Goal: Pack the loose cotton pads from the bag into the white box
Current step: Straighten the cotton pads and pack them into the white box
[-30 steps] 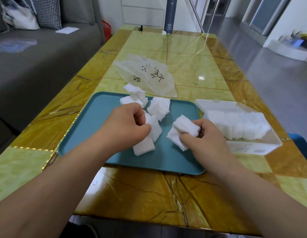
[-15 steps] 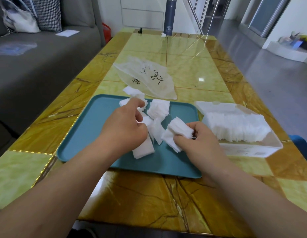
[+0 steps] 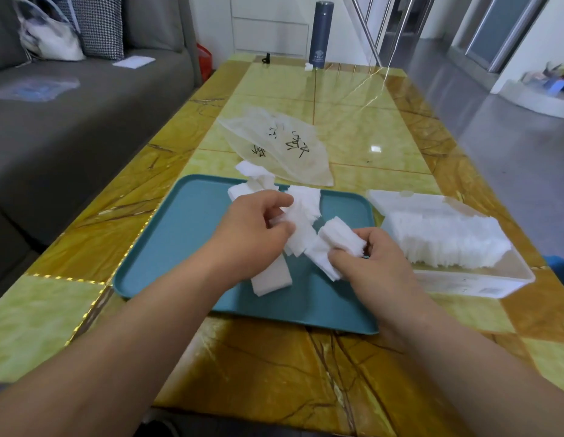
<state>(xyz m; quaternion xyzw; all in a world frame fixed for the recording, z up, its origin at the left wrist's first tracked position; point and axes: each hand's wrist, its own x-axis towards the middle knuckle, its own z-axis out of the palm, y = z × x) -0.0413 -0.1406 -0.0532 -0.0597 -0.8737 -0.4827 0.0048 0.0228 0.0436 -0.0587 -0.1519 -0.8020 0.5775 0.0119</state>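
Step in hand, as I read it: gathering loose pads off the tray into one squared stack for the box

- right hand [image 3: 372, 263] pinches a small stack [image 3: 340, 236], thumb on the near side, fingers curled over the far side
- left hand [image 3: 252, 228] pinches a fanned bunch [image 3: 301, 216] between thumb and fingers, just left of that stack; can't tell if the two touch
- a neat block [image 3: 271, 277] lies on the tray [image 3: 179, 234] by the left wrist
- a few loose pads [image 3: 252, 176] sit at the tray's far edge, next to the flat bag [image 3: 274, 146] on the counter [image 3: 353, 121]
- box [image 3: 463, 283] stands open just right of the tray, mostly filled by a row [image 3: 441, 241]; free space looks to be at its near-right end

Doing it well:
- square the fanned bunch against the tray before merging; pads are light and floppy, and a loose pinch will likely shed sheets
- merge into the right hand, it's nearest the box
- squeeze the stack flat and slot it in line with the row, not on top
- bag looks empty, can't confirm; check it before calling it done
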